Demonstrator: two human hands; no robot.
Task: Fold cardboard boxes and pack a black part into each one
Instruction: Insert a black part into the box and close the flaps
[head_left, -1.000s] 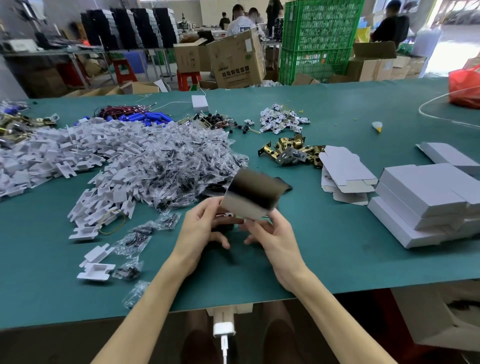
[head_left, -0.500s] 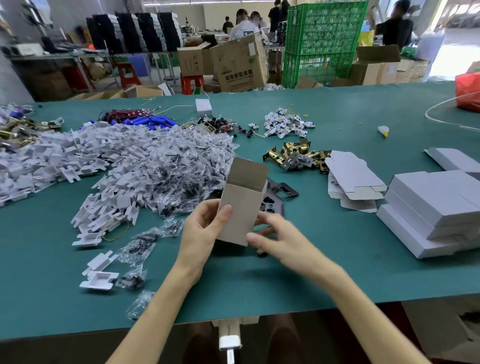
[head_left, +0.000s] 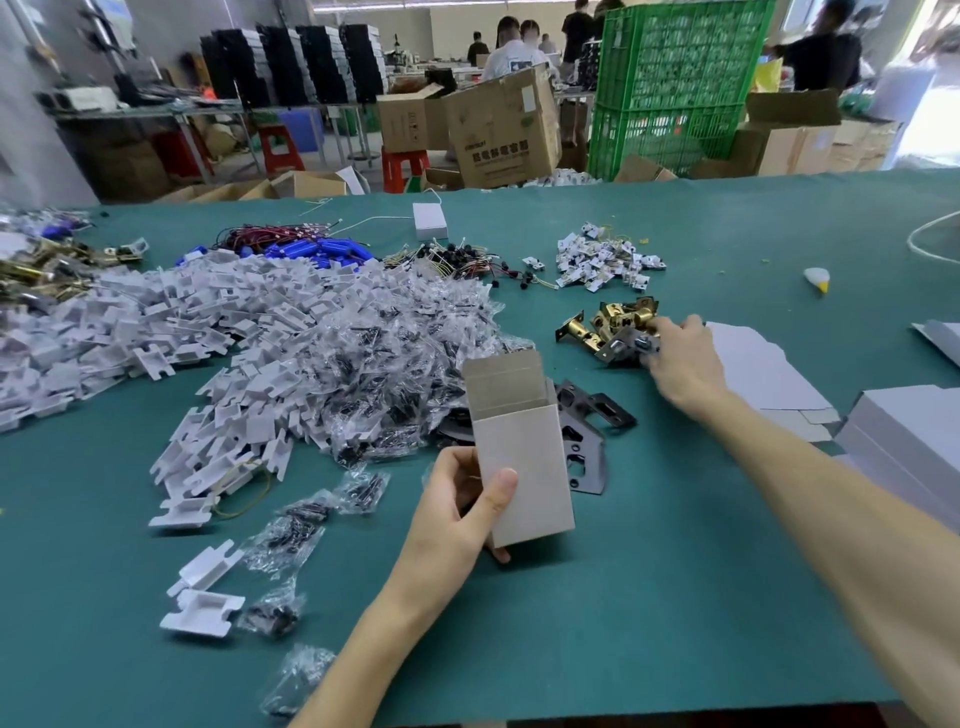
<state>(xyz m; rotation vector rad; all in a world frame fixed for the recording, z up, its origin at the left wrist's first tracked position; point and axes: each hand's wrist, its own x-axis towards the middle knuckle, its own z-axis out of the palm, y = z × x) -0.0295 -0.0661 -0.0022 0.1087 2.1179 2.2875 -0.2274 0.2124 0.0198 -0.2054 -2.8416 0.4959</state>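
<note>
My left hand (head_left: 457, 512) grips a small folded cardboard box (head_left: 522, 462), held upright above the table with its top flap open. Behind the box lie flat black metal plates (head_left: 592, 431) on the green mat. My right hand (head_left: 680, 358) reaches far to the right and its fingers curl onto a latch piece at the edge of a pile of brass and silver latch parts (head_left: 613, 325). Whether the fingers have closed round the piece is hard to tell.
A big heap of white plastic trays (head_left: 171, 322) and bagged screws (head_left: 374, 358) fills the left half of the green table (head_left: 649, 597). Flat box blanks (head_left: 753, 374) and a stack of folded grey boxes (head_left: 914, 441) lie at the right. Loose screw bags (head_left: 291, 535) sit near the front.
My right hand has let go of the box and moved up and right to the latch pile. My left hand now holds the erected box alone.
</note>
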